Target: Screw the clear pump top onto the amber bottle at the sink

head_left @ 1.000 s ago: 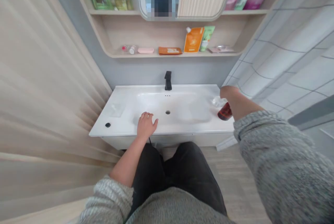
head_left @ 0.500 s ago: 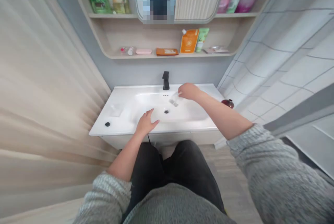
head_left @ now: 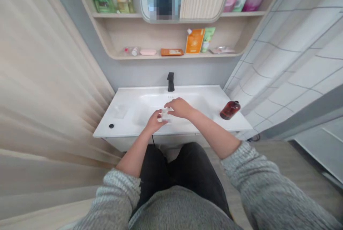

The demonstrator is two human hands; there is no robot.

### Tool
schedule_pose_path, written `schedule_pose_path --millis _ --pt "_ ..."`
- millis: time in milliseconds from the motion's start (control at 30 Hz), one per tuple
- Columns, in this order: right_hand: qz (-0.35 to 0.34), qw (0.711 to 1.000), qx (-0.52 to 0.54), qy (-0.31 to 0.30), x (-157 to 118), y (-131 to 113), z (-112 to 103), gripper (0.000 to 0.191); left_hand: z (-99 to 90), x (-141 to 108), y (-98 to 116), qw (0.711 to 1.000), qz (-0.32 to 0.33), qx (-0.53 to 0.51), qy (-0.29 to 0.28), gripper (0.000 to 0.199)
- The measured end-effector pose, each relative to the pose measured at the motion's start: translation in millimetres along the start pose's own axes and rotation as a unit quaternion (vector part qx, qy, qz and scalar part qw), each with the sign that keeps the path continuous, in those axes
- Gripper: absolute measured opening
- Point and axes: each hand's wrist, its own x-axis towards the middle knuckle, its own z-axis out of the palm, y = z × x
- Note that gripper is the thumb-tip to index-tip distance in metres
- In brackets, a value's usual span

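Over the front of the white sink basin [head_left: 144, 105], my two hands meet around a small clear container [head_left: 165, 115] with whitish parts. Its exact kind is too blurred to make out. My left hand [head_left: 154, 123] is closed around its left side, thumb and fingers on opposite sides. From the right and above, my right hand [head_left: 180, 108] grips its upper part with bent fingers. My fingers hide portions of the container. Behind them rises a black faucet [head_left: 170, 82].
An amber bottle [head_left: 229, 110] stands on the right of the counter. On the left lie a clear flat item [head_left: 119, 111] and a small black round piece [head_left: 111, 126]. Above, the shelf [head_left: 150, 58] holds an orange pouch [head_left: 195, 41], a green tube [head_left: 208, 40] and other toiletries.
My right hand has moved left and toward me with the clear container. My left hand has moved slightly right and closed on it. The amber bottle is now uncovered by my arm.
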Motion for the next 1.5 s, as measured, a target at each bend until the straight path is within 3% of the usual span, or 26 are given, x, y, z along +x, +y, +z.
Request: schedule_pose_path --millis 67,133,200,300,400,533,700,833,1033,1333,1500 --pt "0.03 0.992 0.087 0.084 -17 10 10 0.065 -2.5 -1 1 1.0 -0.013 -0.001 0.002 0.07" --pt "0.107 0.965 0.175 0.166 -36 22 32 0.079 -4.7 -1 1 1.0 -0.027 -0.004 0.002 0.069" --pt "0.16 0.938 0.268 0.149 -51 33 59 0.088 -6.2 0 2 0.999 -0.037 -0.014 0.0 0.071" --pt "0.136 0.921 0.353 0.095 -60 44 95 0.101 -7.2 3 2 0.999 -0.035 -0.026 -0.013 0.071" --pt "0.105 0.917 0.374 0.087 -56 50 112 0.1 -8.3 5 4 0.998 -0.034 -0.01 -0.045 0.069" --pt "0.101 0.924 0.361 0.071 -52 54 114 0.088 -11.8 4 8 0.995 -0.054 -0.026 -0.075 0.065" --pt "0.083 0.941 0.322 0.062 -56 55 113 0.078 -14.6 4 7 0.994 -0.009 -0.111 -0.021 0.06" --pt "0.073 0.947 0.312 0.025 -52 55 114 0.067 -11.2 8 2 0.992 -0.02 -0.126 -0.017 0.05" --pt "0.096 0.968 0.232 0.018 -47 48 120 0.069 1.8 11 1 0.985 -0.036 -0.16 -0.049 0.059" --pt "0.057 0.97 0.235 0.031 -51 50 122 0.068 16.0 9 11 0.984 -0.041 -0.169 0.044 0.05" --pt "0.069 0.966 0.247 0.028 -53 48 119 0.067 10.7 7 15 0.975 -0.036 -0.216 -0.027 0.056"
